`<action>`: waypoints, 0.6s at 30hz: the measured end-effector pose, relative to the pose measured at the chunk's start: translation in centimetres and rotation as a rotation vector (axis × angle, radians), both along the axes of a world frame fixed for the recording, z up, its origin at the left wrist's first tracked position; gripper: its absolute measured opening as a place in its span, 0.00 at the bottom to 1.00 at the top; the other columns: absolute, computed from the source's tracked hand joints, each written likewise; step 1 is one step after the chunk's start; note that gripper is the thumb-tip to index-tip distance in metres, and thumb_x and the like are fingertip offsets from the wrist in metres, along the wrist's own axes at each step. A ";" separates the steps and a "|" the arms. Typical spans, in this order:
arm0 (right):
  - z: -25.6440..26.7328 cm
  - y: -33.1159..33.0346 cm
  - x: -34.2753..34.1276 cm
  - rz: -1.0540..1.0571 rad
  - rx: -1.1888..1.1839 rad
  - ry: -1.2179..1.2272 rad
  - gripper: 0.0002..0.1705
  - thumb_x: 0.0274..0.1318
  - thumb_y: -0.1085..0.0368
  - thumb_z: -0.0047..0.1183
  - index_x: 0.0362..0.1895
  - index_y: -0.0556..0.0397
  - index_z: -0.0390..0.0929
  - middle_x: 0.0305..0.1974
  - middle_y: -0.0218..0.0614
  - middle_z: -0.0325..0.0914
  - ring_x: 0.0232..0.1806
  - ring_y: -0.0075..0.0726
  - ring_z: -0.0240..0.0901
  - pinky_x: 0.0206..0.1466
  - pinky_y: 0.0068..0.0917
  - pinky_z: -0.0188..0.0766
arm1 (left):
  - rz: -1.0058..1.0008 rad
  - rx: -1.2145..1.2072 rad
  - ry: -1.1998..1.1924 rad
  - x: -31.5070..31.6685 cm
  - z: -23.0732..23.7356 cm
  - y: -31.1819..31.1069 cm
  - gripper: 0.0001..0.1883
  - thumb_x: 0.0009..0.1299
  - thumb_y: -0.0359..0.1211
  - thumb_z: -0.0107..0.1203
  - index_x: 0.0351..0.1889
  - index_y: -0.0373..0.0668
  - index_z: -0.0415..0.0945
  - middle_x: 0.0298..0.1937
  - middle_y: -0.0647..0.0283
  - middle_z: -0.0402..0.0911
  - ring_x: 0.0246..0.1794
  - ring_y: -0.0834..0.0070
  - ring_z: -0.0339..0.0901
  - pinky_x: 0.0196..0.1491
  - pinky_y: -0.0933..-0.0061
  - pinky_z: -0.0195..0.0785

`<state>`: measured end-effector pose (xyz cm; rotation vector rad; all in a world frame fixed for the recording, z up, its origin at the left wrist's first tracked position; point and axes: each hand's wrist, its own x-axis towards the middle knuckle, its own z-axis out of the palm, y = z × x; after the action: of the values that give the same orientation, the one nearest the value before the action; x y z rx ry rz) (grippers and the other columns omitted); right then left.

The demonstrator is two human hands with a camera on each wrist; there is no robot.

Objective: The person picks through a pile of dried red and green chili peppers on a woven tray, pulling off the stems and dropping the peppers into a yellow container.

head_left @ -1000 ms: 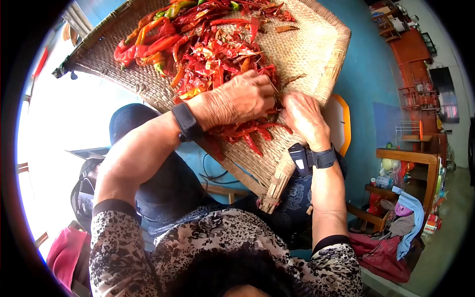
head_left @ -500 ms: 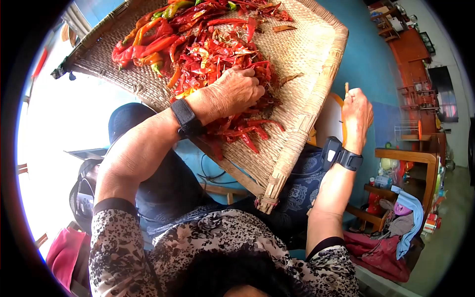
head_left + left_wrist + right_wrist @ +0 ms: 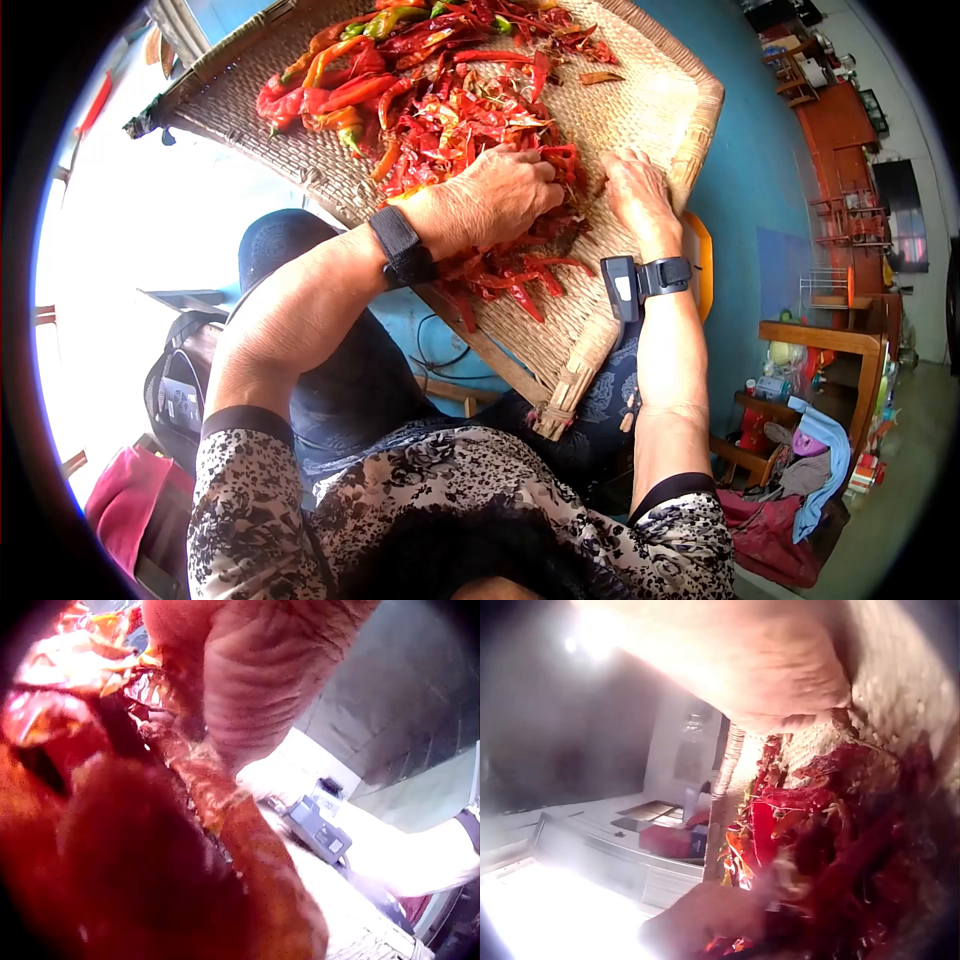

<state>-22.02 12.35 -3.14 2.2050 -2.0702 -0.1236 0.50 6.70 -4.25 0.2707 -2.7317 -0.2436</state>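
Observation:
Dried red chilies (image 3: 470, 115) lie heaped on a woven tray (image 3: 655, 110) with a raised rim. The left hand (image 3: 495, 200) is down in the heap, its fingers curled into the chilies and their tips hidden. In the left wrist view, chilies (image 3: 262, 862) fill the space close under that hand. To its right, the right hand (image 3: 640, 198) reaches over the bare weave beside the pile, thumb and fingers together. At its fingertips in the right wrist view is a small brown dried chili (image 3: 842, 718), which the fingers pinch.
Larger red and orange peppers (image 3: 325, 95) lie at the tray's far left. A brown dried piece (image 3: 600, 77) sits alone on the weave. The tray's near corner (image 3: 560, 400) rests over the person's lap. Clothes lie on a wooden chair (image 3: 820, 340) at the right.
The right hand left the pile, swung out past the tray's right edge with a small brown piece, and is now back over the tray. The left hand stays in the heap.

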 end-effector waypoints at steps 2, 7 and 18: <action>-0.1 0.1 -0.2 0.027 -0.078 -0.018 0.09 0.48 0.76 0.45 0.35 0.57 0.74 0.39 0.49 0.74 0.49 0.54 0.68 0.51 0.44 0.68 | 0.058 0.039 0.037 0.2 0.9 -0.5 0.09 0.59 0.31 0.56 0.35 0.40 0.72 0.36 0.57 0.76 0.41 0.59 0.75 0.45 0.64 0.71; 1.9 2.2 0.0 0.051 -0.251 -0.183 0.08 0.48 0.78 0.51 0.34 0.57 0.72 0.31 0.47 0.74 0.36 0.52 0.73 0.38 0.42 0.70 | 0.180 0.243 0.017 0.6 2.6 -1.8 0.10 0.60 0.31 0.56 0.38 0.40 0.71 0.31 0.53 0.78 0.33 0.55 0.79 0.33 0.59 0.72; 4.6 9.2 -6.4 -0.693 -0.594 0.125 0.11 0.54 0.63 0.57 0.41 0.51 0.78 0.33 0.41 0.81 0.34 0.42 0.78 0.39 0.35 0.73 | 0.155 0.408 0.238 -1.0 2.1 -1.6 0.07 0.66 0.32 0.53 0.37 0.39 0.72 0.27 0.52 0.78 0.30 0.55 0.78 0.33 0.59 0.70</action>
<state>-28.40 21.56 1.46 1.0792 -2.3055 0.2567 -0.50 5.11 -2.15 0.5253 -2.3917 -0.7408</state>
